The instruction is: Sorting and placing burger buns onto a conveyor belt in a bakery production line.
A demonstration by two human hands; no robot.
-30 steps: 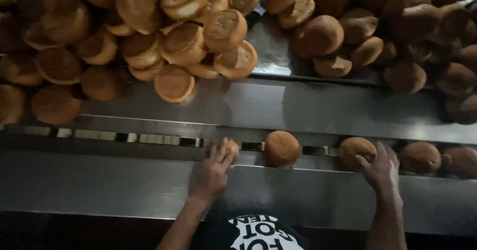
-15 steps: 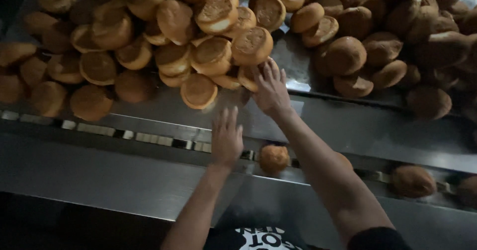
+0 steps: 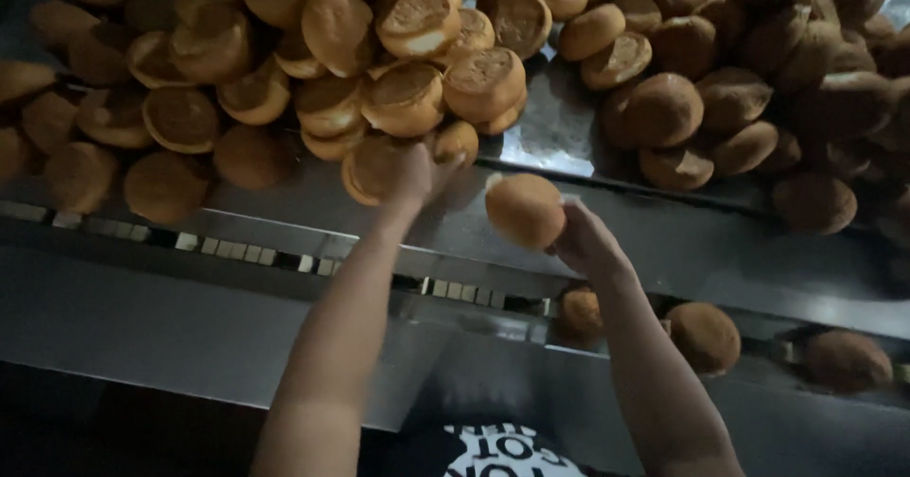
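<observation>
Right hand (image 3: pixel 583 240) cups a round, smooth golden bun (image 3: pixel 524 210), fingers curled on its 3 o'clock side. Left hand (image 3: pixel 417 174), fingers spread, presses a flat-faced bun (image 3: pixel 372 168) at the heap's (image 3: pixel 284 69) 6 o'clock edge. Steel table (image 3: pixel 550 126) beneath; loose buns (image 3: pixel 703 337) in the channel (image 3: pixel 284 259) at 5 o'clock.

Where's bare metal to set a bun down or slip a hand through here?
Free: the sloped steel strip between the left bun pile and the slotted channel; the shiny gap between the two piles; the flat ledge nearest the person. Crowded: both piles, the right pile especially. Left hand touches a pile bun; right hand holds a bun.
</observation>
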